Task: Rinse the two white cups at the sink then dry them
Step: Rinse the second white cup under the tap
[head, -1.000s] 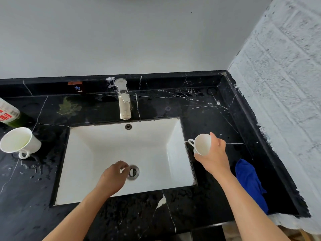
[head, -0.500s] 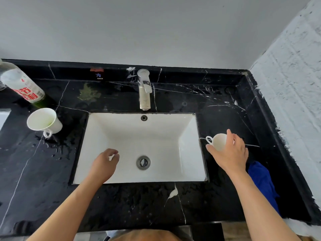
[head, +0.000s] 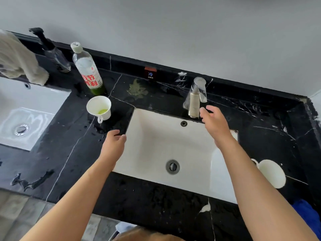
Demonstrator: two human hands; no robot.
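— Head view: which hand is lying nearer the dirty cup (head: 99, 107) on the tabletop's (head: 156, 202) left side?
— Left hand (head: 112, 146), spread wide and empty, is sitting just below it; right hand (head: 214, 122), also empty, is reaching the faucet (head: 195, 100). Second cup (head: 271, 173) is lying by the sink's (head: 144, 148) right edge.

**Two white cups, positions at the sink**

Cup A (head: 99, 106): white, with handle, standing upright on the black counter (head: 73, 153) left of the sink (head: 156, 141), mouth up. Handle points toward the viewer. A small pool of green liquid sits in the bottom. Droplets on the counter around its base.

Cup B (head: 272, 173): white, on the counter right of the sink, mouth apparently down; its handle faces the sink.
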